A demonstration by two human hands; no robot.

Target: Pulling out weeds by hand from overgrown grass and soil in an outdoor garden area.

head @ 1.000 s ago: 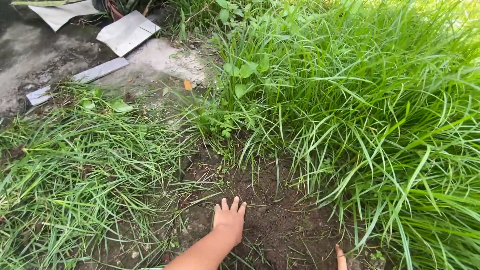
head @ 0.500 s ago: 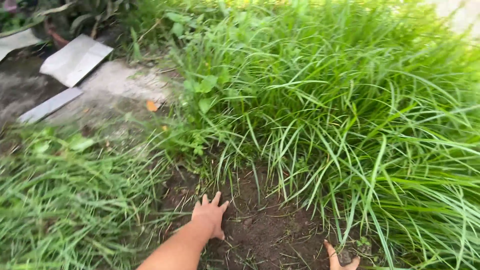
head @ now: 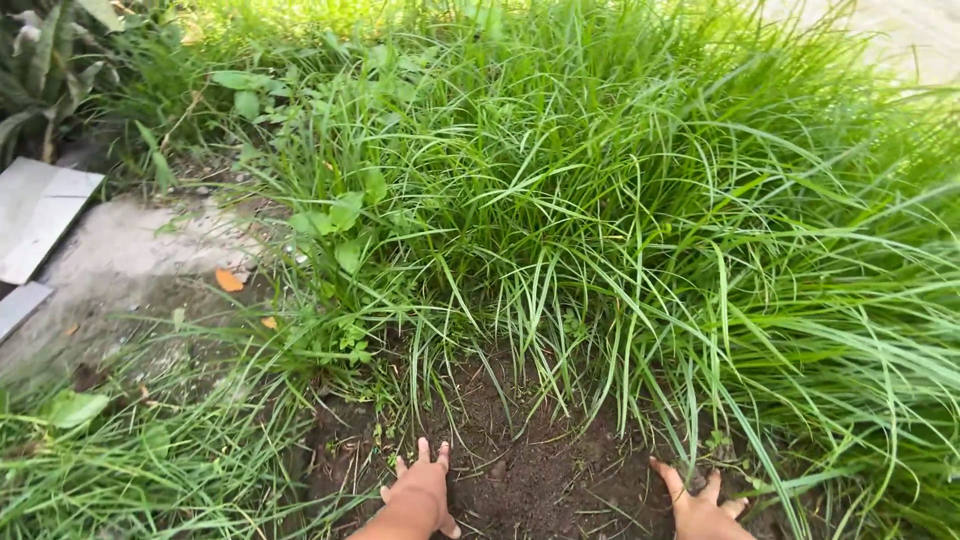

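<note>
I'm looking down at a patch of bare, dark, crumbly soil (head: 540,470) at the near edge of the scene, and both hands are on it. The left hand (head: 420,495) lies palm down on the dirt at near centre, its fingers (head: 424,452) spread and flat, gripping nothing. The right hand (head: 700,505) sits near right, partly cut off by the frame edge, fingers loosely open and pointing toward the base of the tall clump of long green grass blades (head: 620,210); it holds nothing that I can see. The grass arches over the far side of the soil patch, its blades drooping down so the tips hang just beside both hands, which would explain why the hands stay low, at root level. To the left, shorter flattened grass (head: 130,470) borders the soil. Further left and far lies a grey concrete slab (head: 130,250) with an orange fallen leaf (head: 229,281) on it, and flat pale grey panels (head: 35,215) rest at the far left edge, well apart from the hands.
</note>
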